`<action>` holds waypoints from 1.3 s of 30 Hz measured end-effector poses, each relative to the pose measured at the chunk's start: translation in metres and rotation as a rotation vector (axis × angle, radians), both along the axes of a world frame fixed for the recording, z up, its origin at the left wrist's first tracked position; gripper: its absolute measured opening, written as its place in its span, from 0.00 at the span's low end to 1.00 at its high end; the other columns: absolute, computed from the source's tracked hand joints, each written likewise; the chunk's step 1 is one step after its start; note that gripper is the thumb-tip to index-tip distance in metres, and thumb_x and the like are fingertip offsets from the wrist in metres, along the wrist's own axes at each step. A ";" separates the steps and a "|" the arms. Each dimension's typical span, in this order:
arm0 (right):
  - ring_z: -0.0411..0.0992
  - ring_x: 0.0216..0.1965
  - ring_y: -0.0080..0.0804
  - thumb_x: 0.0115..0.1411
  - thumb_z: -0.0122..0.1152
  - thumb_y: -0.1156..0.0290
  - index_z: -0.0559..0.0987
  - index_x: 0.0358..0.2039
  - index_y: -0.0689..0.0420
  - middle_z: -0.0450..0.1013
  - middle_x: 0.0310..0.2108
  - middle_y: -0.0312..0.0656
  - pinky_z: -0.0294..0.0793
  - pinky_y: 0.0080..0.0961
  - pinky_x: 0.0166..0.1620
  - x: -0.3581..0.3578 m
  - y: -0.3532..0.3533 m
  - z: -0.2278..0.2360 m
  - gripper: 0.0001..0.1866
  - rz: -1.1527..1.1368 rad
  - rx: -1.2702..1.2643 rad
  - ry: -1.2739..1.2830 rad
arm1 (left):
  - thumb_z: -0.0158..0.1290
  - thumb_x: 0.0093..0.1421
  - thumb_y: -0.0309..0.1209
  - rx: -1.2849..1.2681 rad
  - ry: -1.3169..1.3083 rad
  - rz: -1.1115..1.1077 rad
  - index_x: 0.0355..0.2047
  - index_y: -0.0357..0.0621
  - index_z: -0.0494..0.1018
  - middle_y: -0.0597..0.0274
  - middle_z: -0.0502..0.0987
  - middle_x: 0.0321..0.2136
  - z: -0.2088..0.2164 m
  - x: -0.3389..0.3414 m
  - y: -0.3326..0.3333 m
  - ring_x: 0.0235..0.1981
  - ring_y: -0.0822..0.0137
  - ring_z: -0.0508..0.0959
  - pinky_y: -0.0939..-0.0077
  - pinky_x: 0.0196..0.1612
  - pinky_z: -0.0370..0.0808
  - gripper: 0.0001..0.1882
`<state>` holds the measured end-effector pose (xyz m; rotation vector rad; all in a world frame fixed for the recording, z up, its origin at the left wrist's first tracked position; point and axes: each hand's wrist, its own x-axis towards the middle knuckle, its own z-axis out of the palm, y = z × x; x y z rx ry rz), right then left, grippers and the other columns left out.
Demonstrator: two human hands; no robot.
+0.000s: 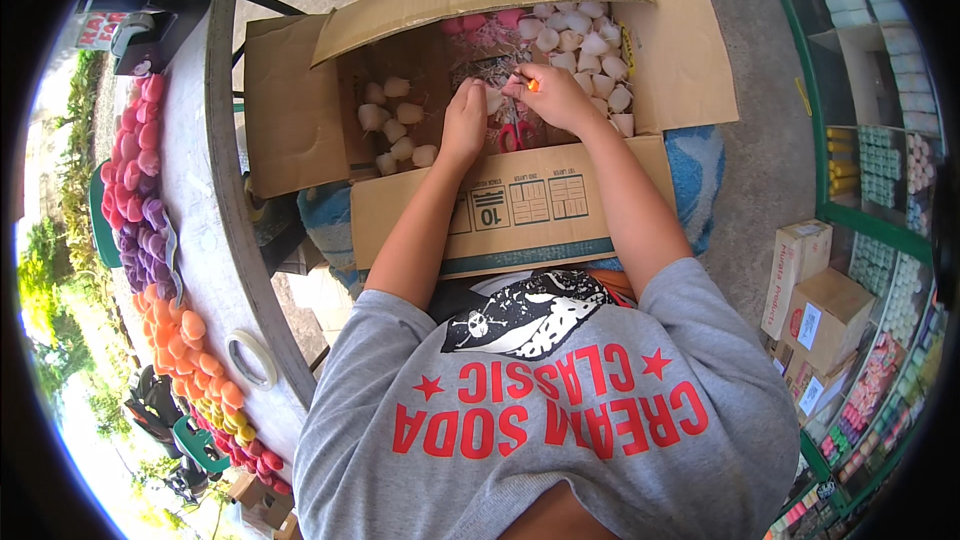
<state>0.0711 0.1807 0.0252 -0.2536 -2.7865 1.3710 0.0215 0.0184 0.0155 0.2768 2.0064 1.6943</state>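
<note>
My left hand (466, 122) is closed, its fingertips pinching a white bud-shaped piece (494, 99) over the open cardboard box (690, 60). Close beside it, my right hand (556, 98) is closed around a small orange-and-black tool (532, 85), its exact kind unclear. The right fingertips meet the white piece too. Just below the hands, scissors with pinkish-red handles (514, 136) lie inside the box. White buds (403, 112) sit loosely at the box's left side, and a denser group of white buds (597, 52) fills its right side.
A blue patterned cloth (700, 180) lies under the box. To the left, a long table (225, 280) carries rows of coloured petal-like pieces (185, 340) and a roll of tape (250, 359). At right stand stacked cartons (828, 315) and a green-framed shelf (822, 170).
</note>
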 end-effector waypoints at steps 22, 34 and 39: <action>0.74 0.25 0.47 0.46 0.60 0.59 0.77 0.21 0.52 0.74 0.19 0.46 0.73 0.41 0.29 0.006 -0.024 0.015 0.11 -0.059 0.288 -0.008 | 0.32 0.63 0.36 0.127 -0.083 0.196 0.32 0.40 0.65 0.57 0.69 0.24 -0.005 -0.006 -0.001 0.20 0.69 0.71 0.75 0.21 0.70 0.15; 0.76 0.30 0.44 0.51 0.53 0.63 0.78 0.28 0.54 0.76 0.26 0.46 0.74 0.40 0.33 0.003 -0.039 0.020 0.10 -0.068 0.442 -0.076 | 0.33 0.60 0.32 0.343 -0.280 0.162 0.30 0.41 0.64 0.60 0.68 0.19 -0.003 -0.007 -0.003 0.16 0.71 0.67 0.76 0.18 0.66 0.10; 0.77 0.34 0.43 0.53 0.54 0.62 0.79 0.30 0.55 0.77 0.28 0.47 0.74 0.40 0.35 -0.006 -0.019 0.011 0.11 -0.268 0.485 -0.297 | 0.36 0.61 0.34 0.415 -0.276 0.081 0.31 0.45 0.61 0.60 0.68 0.19 -0.007 -0.004 -0.008 0.15 0.72 0.64 0.77 0.19 0.63 0.08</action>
